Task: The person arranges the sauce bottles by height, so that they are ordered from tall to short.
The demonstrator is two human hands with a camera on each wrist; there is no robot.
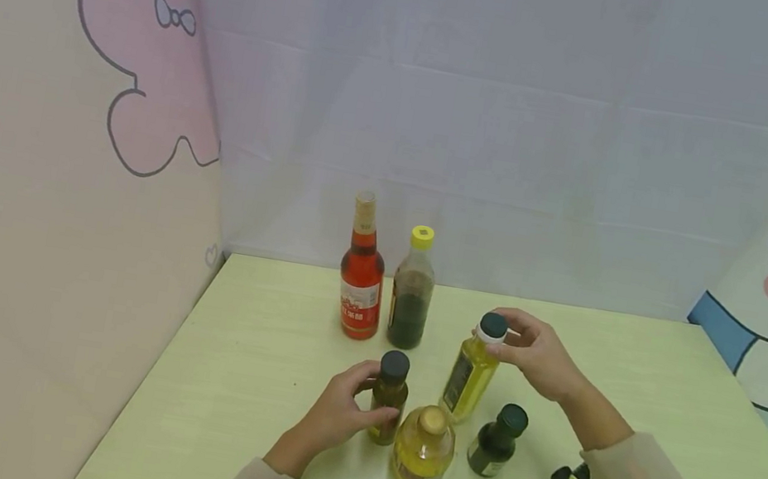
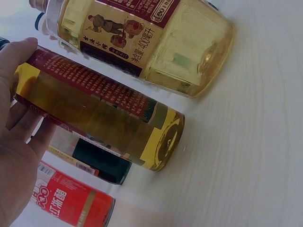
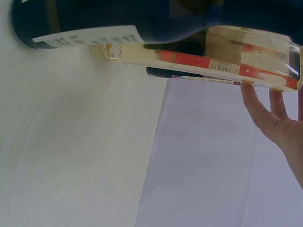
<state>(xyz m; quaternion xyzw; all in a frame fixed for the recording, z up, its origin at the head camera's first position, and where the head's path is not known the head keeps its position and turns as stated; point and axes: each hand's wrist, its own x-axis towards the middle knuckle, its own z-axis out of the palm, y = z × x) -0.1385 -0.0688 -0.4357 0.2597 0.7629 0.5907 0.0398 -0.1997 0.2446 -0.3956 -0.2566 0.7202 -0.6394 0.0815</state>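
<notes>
My left hand (image 1: 337, 412) grips a slim dark-capped oil bottle (image 1: 389, 398), thumb in front and fingers round the far side. In the left wrist view this bottle (image 2: 102, 106) shows a dark red label and amber oil. My right hand (image 1: 540, 356) holds a clear bottle of yellow oil (image 1: 471, 375) near its green cap and white collar. Between the hands, closer to me, a round gold-capped oil bottle (image 1: 423, 451) stands on the table. A small dark bottle (image 1: 494, 443) is just right of it, large and blurred across the right wrist view's top.
Behind the hands stand a bottle of red vinegar (image 1: 362, 290) and a yellow-capped bottle of dark liquid (image 1: 411, 298), side by side. The pale table (image 1: 240, 384) meets a curtain (image 1: 505, 141) at the back and a printed wall (image 1: 52, 237) on the left.
</notes>
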